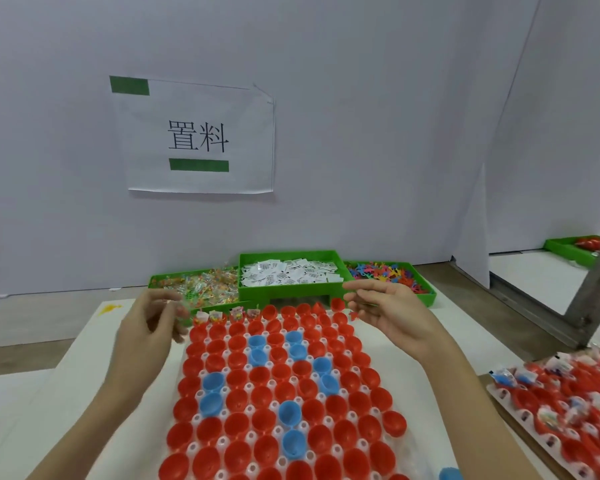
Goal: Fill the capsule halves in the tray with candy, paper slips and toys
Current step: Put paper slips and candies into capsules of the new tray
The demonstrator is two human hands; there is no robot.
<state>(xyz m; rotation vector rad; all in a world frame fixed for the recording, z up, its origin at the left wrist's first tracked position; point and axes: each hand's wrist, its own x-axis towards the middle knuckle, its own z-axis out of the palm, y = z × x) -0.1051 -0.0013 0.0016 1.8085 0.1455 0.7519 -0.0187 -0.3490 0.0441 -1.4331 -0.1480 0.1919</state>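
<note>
My left hand (146, 327) is blurred, fingers curled; what they pinch I cannot tell. My right hand (392, 313) hangs loosely curled. Below both, glossy red and blue capsule halves (274, 393) fill the white dimpled tray (194, 398). Beyond my fingertips: green bins of wrapped candy (205, 284), paper slips (288, 273), plastic toys (385, 273).

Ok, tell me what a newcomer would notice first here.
The tray of red and blue capsule halves fills the lower middle, with both hands, left and right, raised over its far end. Behind it sit three green bins: candy, paper slips, toys. A paper sign hangs on the wall above.
</note>
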